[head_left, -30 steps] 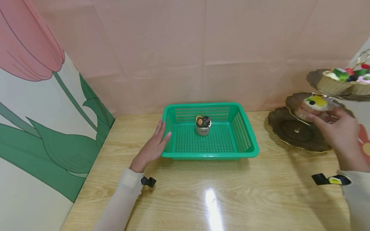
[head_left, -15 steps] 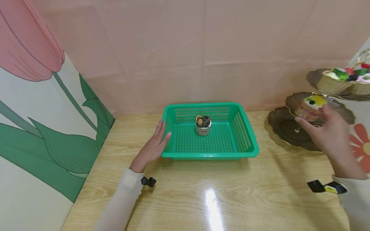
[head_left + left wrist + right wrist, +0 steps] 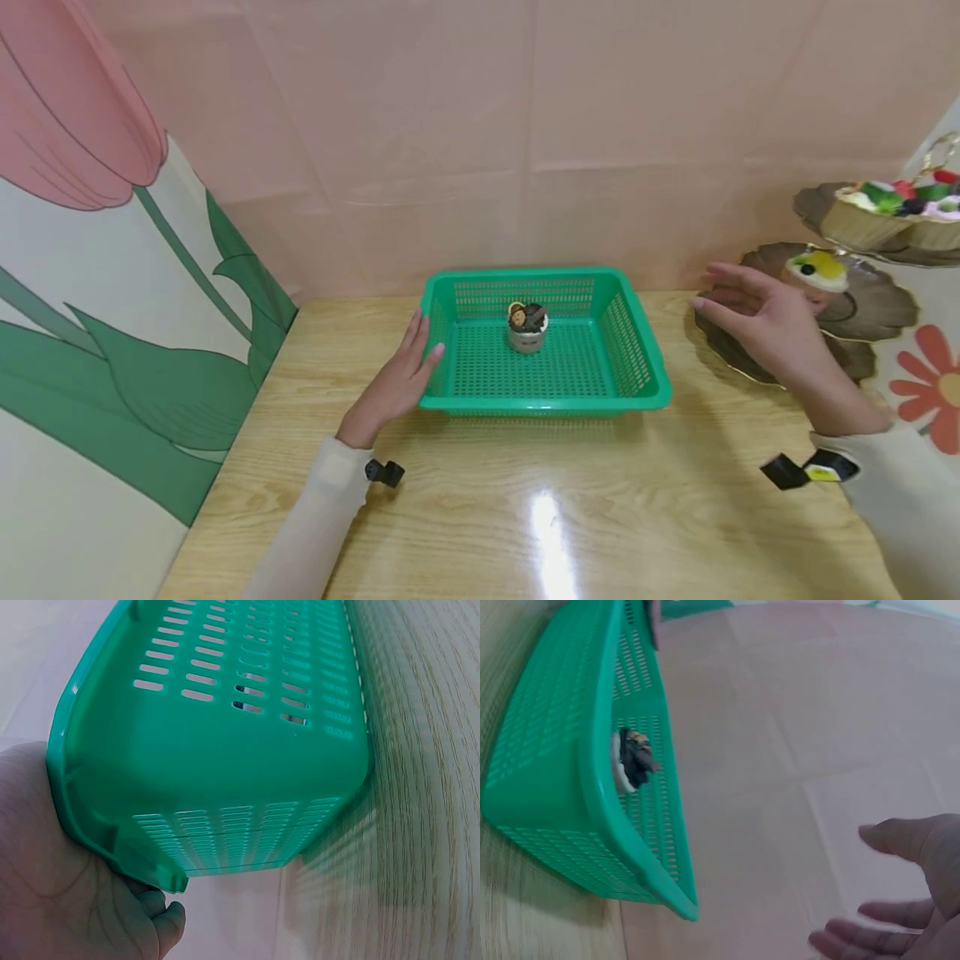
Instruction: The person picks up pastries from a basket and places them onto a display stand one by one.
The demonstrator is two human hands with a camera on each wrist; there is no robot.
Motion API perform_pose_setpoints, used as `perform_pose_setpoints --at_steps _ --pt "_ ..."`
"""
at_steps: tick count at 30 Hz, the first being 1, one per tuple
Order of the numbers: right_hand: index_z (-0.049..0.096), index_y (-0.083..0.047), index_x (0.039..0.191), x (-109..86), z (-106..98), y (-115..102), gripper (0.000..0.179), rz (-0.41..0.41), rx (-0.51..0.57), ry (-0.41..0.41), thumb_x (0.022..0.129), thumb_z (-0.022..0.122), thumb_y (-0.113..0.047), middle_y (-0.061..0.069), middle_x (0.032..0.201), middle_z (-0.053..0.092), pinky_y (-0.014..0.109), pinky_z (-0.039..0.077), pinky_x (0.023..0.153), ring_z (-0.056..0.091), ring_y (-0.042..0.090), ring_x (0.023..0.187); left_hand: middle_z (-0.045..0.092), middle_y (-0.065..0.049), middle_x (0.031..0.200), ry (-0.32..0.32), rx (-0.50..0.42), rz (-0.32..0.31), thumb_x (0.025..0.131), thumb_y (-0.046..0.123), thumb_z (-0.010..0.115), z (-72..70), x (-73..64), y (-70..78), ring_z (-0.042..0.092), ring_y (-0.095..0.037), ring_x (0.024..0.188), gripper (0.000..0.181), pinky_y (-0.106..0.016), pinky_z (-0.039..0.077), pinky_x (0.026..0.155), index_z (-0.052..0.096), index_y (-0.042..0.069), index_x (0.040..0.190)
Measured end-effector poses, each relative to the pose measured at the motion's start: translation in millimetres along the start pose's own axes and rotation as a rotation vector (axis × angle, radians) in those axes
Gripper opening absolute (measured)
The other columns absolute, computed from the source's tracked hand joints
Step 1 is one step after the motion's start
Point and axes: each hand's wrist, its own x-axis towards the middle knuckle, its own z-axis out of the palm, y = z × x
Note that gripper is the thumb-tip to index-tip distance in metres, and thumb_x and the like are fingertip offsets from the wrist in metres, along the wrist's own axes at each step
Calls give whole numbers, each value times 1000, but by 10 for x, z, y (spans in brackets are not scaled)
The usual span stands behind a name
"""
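A green plastic basket (image 3: 547, 403) stands on the table with a dessert cup (image 3: 527, 335) inside, topped with dark chocolate pieces and a cookie. My left hand (image 3: 397, 379) rests against the basket's left rim, fingers extended. To the basket's right, my right hand (image 3: 772, 321) is in the air, holding nothing, thumb and fingers spread apart. Just behind it, a fruit-topped dessert cup (image 3: 825, 271) sits on the middle plate (image 3: 881, 304) of a tiered brown stand, partly hidden by the hand. In the right wrist view the right hand (image 3: 907, 900) appears empty beside the basket (image 3: 592, 772).
The upper plate (image 3: 813, 202) of the stand carries cupcakes (image 3: 866, 217) with colourful fruit toppings. Its bottom plate (image 3: 855, 358) lies low, partly behind the right forearm. A pink cloth (image 3: 480, 150) hangs behind the wooden table (image 3: 450, 517).
My right hand has let go of the fruit-topped dessert cup, which stays on the middle plate, and has moved left toward the basket. The left hand and basket have stayed put.
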Motion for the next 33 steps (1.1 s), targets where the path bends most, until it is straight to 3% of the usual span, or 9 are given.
perform_pose_setpoints --at_steps 3,8,11,17,21,28,33 --pt "60 -8 140 57 73 -48 50 -46 16 -27 95 75 -24 -22 114 62 7 49 73 63 -12 91 -20 5 167 -2 8 3 107 62 17 5 16 6 -1 -23 155 79 -51 15 122 -3 10 163" --pt "63 -10 139 200 204 -95 46 -86 8 -88 97 72 -29 5 126 68 8 49 75 63 -8 96 -21 6 167 2 7 4 107 62 17 -8 18 4 1 -24 155 79 -52 16 122 -3 10 163" --pt "63 -11 138 293 275 -130 46 -76 6 -132 97 71 -32 14 131 66 8 48 77 61 -7 99 -21 7 167 2 3 2 107 62 18 -16 27 6 0 -24 155 79 -51 15 122 -3 10 163" --pt "64 -14 136 438 429 -206 54 12 36 -201 95 70 -48 10 130 67 12 47 81 65 1 101 -18 0 169 0 8 2 107 62 17 -12 28 -6 -1 -23 155 80 -50 16 123 -3 9 163" --pt "66 -13 134 561 551 -250 55 24 52 -239 94 70 -50 9 129 68 17 47 84 65 5 102 -17 -2 169 3 9 8 107 62 17 -6 31 -10 0 -23 155 80 -51 16 122 -3 9 163" --pt "69 -15 130 817 838 -213 48 -36 58 -310 93 73 -46 11 130 68 21 50 79 67 9 102 -16 -2 169 6 16 7 107 61 17 -6 31 0 2 -25 155 79 -50 17 122 -2 9 163" --pt "69 -15 131 925 1006 -213 48 -71 94 -356 94 73 -45 11 131 68 28 51 85 68 15 106 -18 0 169 -1 11 1 107 62 17 2 26 -10 3 -25 155 79 -51 17 122 -3 10 163"
